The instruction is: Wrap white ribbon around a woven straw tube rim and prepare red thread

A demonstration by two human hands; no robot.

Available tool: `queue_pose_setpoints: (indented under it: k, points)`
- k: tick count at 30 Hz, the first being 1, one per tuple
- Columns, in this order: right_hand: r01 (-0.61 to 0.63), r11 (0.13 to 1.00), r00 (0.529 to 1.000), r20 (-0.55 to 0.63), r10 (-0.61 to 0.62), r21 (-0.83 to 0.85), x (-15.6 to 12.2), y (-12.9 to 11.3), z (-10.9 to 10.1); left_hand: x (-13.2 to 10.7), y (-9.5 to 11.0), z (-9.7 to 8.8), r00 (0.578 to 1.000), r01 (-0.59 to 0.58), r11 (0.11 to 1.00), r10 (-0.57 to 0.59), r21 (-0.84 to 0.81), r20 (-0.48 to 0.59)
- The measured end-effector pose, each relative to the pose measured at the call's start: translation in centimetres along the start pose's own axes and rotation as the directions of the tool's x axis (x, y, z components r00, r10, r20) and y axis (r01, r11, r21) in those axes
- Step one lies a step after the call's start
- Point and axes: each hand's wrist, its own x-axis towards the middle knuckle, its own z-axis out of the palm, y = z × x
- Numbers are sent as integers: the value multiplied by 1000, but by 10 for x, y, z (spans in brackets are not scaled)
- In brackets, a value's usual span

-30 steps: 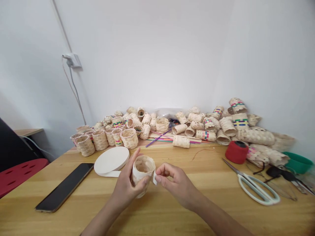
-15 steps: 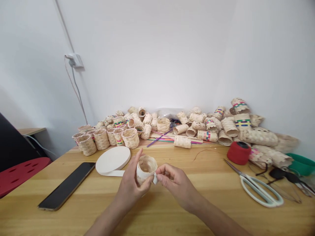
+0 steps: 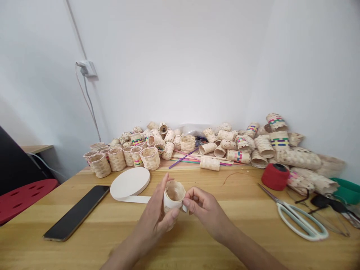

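Holding a small woven basket [image 3: 174, 190] just above the tabletop [image 3: 225, 240], mouth up.
The left grip [image 3: 153, 215] clasps the basket's side, thumb in front; the right grip [image 3: 206, 210] pinches a white strip [image 3: 185, 208] beside the rim, part of it lying against the basket's outside. To the left, a flat white roll [image 3: 131, 182] rests near a black phone [image 3: 77, 212]; scissors [image 3: 300, 221] lie well apart on the right.
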Motion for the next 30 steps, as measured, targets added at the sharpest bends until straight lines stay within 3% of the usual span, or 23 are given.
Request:
queue_pose_setpoints:
  k: [5, 14, 24, 30]
  points:
    - [-15, 1000, 1000, -10, 15, 2, -1, 1, -1, 4, 4, 0, 998, 44, 998, -45, -33, -42]
    - [-39, 999, 999, 32, 40, -24, -3, 1, 3, 8, -3, -3, 949, 11, 991, -52, -130, -312]
    - [-54, 993, 998, -43, 50, -103, -3, -1, 5, 9, -4, 4, 911, -40, 999, 49, 28, -410]
    - [-24, 993, 999, -29, 20, -116, -5, 0, 7, 11, 1, 5, 907, -2, 997, 32, 72, -421]
